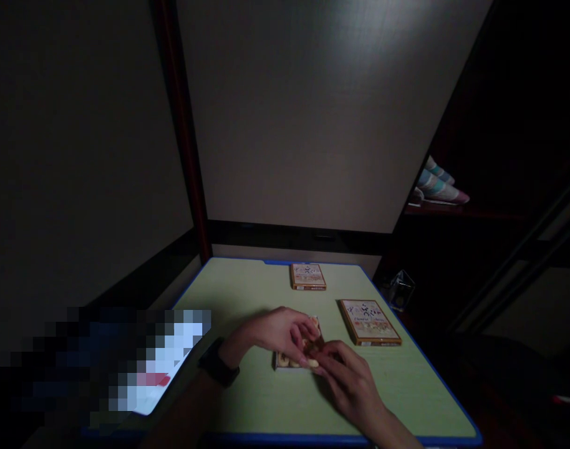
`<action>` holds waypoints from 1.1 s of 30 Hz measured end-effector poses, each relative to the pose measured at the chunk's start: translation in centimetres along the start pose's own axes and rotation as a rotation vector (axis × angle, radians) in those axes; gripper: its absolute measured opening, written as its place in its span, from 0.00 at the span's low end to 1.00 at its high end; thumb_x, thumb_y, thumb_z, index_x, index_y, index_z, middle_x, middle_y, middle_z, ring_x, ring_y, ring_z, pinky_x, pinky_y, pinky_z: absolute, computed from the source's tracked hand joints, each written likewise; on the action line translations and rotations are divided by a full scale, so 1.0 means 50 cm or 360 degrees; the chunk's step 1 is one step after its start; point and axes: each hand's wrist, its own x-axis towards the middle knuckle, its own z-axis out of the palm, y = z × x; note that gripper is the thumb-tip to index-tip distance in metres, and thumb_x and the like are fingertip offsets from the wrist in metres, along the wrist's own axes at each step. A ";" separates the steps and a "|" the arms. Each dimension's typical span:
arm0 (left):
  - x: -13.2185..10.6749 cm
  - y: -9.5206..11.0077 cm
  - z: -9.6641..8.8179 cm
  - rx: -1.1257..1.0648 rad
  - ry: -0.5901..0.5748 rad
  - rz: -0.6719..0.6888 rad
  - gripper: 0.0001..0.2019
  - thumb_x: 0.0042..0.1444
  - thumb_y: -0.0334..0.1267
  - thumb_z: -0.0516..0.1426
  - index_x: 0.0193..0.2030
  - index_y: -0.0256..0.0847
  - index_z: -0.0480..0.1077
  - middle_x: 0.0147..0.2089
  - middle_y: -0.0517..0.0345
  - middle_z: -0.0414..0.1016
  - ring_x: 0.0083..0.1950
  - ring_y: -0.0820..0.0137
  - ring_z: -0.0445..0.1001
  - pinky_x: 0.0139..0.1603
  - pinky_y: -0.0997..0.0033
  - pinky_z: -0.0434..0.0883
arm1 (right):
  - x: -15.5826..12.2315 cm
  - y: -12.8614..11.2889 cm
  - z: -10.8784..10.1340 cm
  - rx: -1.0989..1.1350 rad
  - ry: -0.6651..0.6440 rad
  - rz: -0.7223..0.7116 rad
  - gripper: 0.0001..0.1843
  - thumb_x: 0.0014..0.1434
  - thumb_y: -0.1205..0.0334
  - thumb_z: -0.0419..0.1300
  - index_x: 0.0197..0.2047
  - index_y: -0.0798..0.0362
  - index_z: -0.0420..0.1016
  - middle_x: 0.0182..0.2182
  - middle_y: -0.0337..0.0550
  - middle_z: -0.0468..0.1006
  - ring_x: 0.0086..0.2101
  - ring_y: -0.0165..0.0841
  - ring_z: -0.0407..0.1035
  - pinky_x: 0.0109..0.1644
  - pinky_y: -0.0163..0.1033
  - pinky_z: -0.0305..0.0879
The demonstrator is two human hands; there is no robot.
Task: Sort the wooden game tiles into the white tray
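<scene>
Roughly midway across the table [247,405], nearer its front edge than its back, lies a small box [289,360] holding pale pieces. Its long axis is hard to read under the fingers. Both hands meet at its right end over a brown piece [315,343]. The left hand [278,332] comes in from the left with its fingers curled down, a watch [217,363] on the wrist. The right hand [353,381] comes from the front right corner with its fingertips drawn together. Whether either hand truly pinches the piece cannot be told. One printed box [370,322] lies near the right edge, and a second printed box [308,276] lies at the back edge.

both hands [313,355] on small tray [285,360], green table [247,293]
</scene>
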 end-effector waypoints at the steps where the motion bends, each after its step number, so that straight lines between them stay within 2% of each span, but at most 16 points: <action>1: 0.001 -0.002 -0.010 0.0060 0.0107 0.0030 0.27 0.33 0.41 0.72 0.43 0.38 0.74 0.31 0.62 0.75 0.31 0.74 0.71 0.31 0.75 0.68 | 0.000 0.001 0.002 -0.0017 -0.0015 0.0041 0.14 0.63 0.67 0.58 0.50 0.50 0.77 0.35 0.47 0.73 0.34 0.33 0.71 0.34 0.35 0.70; 6: 0.015 -0.029 -0.038 0.0254 0.0901 0.0259 0.12 0.50 0.41 0.63 0.38 0.34 0.74 0.29 0.60 0.72 0.28 0.75 0.68 0.28 0.76 0.65 | 0.000 0.004 0.014 -0.0052 -0.0061 0.0226 0.12 0.63 0.63 0.58 0.46 0.49 0.81 0.31 0.44 0.72 0.31 0.32 0.70 0.31 0.35 0.68; 8: 0.021 -0.041 -0.039 0.0357 0.1100 0.0285 0.08 0.52 0.38 0.61 0.35 0.35 0.74 0.28 0.59 0.72 0.28 0.75 0.67 0.28 0.77 0.64 | 0.001 0.003 0.016 -0.0045 -0.0114 0.0266 0.12 0.63 0.63 0.58 0.47 0.49 0.81 0.31 0.44 0.72 0.32 0.33 0.70 0.33 0.36 0.69; 11: 0.023 -0.051 -0.034 0.0679 0.1265 0.0279 0.04 0.51 0.33 0.59 0.32 0.37 0.74 0.28 0.60 0.72 0.28 0.75 0.67 0.29 0.76 0.64 | 0.002 -0.002 0.014 -0.0042 -0.0195 0.0271 0.13 0.63 0.64 0.58 0.48 0.49 0.80 0.33 0.45 0.72 0.33 0.34 0.71 0.35 0.37 0.69; 14: 0.021 -0.056 -0.030 0.0982 0.1363 0.0257 0.05 0.53 0.30 0.57 0.32 0.38 0.75 0.30 0.59 0.73 0.30 0.74 0.69 0.33 0.75 0.66 | 0.002 -0.004 0.011 -0.0038 -0.0230 0.0252 0.12 0.62 0.64 0.57 0.46 0.50 0.80 0.34 0.45 0.72 0.34 0.34 0.71 0.35 0.37 0.69; 18: 0.020 -0.065 -0.026 0.1249 0.1434 0.0140 0.08 0.59 0.32 0.54 0.33 0.40 0.75 0.35 0.56 0.75 0.36 0.70 0.73 0.42 0.73 0.68 | 0.000 -0.004 0.012 -0.0012 -0.0247 0.0271 0.11 0.63 0.64 0.57 0.44 0.51 0.80 0.34 0.45 0.72 0.34 0.34 0.71 0.35 0.37 0.69; 22: 0.019 -0.071 -0.019 0.1410 0.1344 0.0026 0.11 0.63 0.36 0.52 0.37 0.41 0.75 0.39 0.55 0.76 0.42 0.68 0.74 0.45 0.72 0.68 | 0.001 -0.003 0.012 0.0017 -0.0225 0.0303 0.12 0.63 0.63 0.58 0.48 0.51 0.79 0.35 0.46 0.72 0.35 0.35 0.71 0.36 0.38 0.70; 28: 0.019 -0.067 -0.012 0.1486 0.1165 -0.0036 0.15 0.65 0.38 0.48 0.35 0.41 0.75 0.37 0.53 0.77 0.41 0.68 0.74 0.45 0.71 0.67 | 0.005 -0.002 0.013 0.0093 -0.0195 0.0375 0.14 0.62 0.60 0.60 0.50 0.50 0.78 0.35 0.46 0.73 0.36 0.35 0.72 0.40 0.38 0.72; 33: 0.016 -0.063 -0.013 0.1444 0.1158 -0.0082 0.16 0.66 0.39 0.47 0.34 0.41 0.74 0.36 0.53 0.78 0.38 0.66 0.75 0.41 0.70 0.65 | 0.008 -0.008 0.015 0.0132 -0.0143 0.0370 0.16 0.62 0.58 0.60 0.52 0.50 0.76 0.37 0.46 0.73 0.38 0.35 0.71 0.40 0.38 0.73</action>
